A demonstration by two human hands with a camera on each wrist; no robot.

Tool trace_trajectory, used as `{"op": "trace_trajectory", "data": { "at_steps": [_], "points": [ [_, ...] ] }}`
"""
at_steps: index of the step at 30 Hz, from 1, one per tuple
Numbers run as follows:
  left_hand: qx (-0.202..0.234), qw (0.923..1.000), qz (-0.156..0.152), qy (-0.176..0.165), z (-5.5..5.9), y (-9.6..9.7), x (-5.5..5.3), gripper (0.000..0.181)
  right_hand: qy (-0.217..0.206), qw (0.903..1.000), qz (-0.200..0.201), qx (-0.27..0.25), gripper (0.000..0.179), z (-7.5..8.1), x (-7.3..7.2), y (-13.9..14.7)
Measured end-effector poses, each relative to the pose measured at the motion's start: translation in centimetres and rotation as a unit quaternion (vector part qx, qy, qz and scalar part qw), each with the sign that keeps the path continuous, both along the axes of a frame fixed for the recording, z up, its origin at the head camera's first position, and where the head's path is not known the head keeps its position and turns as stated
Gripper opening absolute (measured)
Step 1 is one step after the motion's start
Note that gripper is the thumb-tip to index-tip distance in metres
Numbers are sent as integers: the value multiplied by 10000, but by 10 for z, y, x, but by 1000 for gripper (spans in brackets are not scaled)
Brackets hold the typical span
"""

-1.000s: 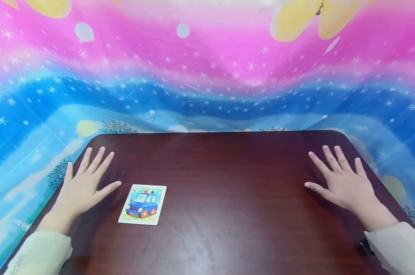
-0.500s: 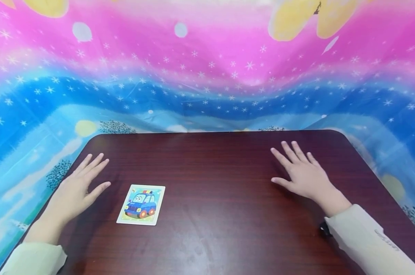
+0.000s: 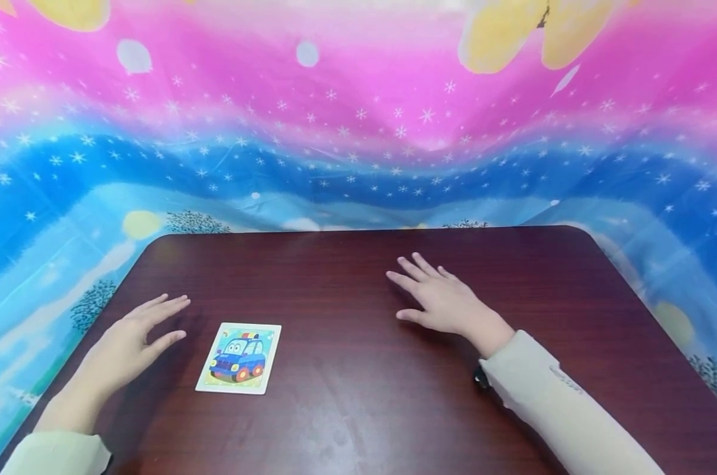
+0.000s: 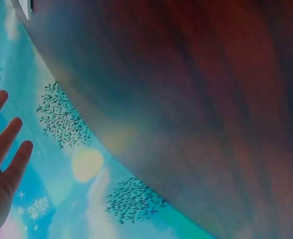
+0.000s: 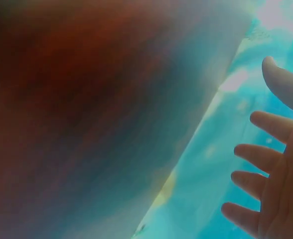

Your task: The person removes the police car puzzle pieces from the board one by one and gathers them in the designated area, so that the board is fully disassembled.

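A white-bordered picture puzzle [image 3: 239, 358] with a blue cartoon police car lies flat on the left part of the dark wooden table [image 3: 346, 409]. Just left of it is my left hand [image 3: 121, 349], thumb and fingers reaching toward its upper left corner, apart from it and holding nothing. My right hand [image 3: 441, 300] hovers over the table right of centre, fingers spread and pointing to the far left, with nothing in its grasp. In the left wrist view the left fingers [image 4: 6, 139] show at the left edge; the right wrist view has the right palm [image 5: 283, 194] with spread fingers.
A pink and blue cloth [image 3: 358, 132] with snowflakes and trees hangs behind the table and along both sides. The table's far edge has rounded corners. A black band [image 3: 481, 378] shows under the right sleeve [image 3: 548, 389].
My right hand has moved well to the left, from the table's right side toward the middle. The left hand has drawn back slightly and turned, its fingers closer together. The puzzle stays in place.
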State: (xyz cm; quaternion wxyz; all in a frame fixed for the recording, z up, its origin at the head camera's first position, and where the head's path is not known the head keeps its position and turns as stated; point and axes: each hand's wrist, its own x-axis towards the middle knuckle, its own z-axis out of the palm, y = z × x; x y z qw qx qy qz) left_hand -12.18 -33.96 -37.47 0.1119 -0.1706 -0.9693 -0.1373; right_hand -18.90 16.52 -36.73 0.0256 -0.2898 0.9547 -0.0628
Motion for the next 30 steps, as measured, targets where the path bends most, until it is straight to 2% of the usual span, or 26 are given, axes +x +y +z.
{"op": "trace_trajectory", "data": {
  "at_steps": [6,12,21,30],
  "points": [
    [24,9981,53,-608,-9,0,1,59,-184,9983,551,-101,70,8,-5,-37],
    [-38,9908,-1,-1352,-16,6,0,67,-466,9935,1035,-5,69,8,-5,-76],
    [-108,9839,-207,-1771,-19,14,-2,74,-650,9867,1424,436,69,6,3,-127],
    [-41,9800,-361,-1958,-21,22,-4,76,-894,9815,1552,668,68,-4,9,-154]
  ]
}}
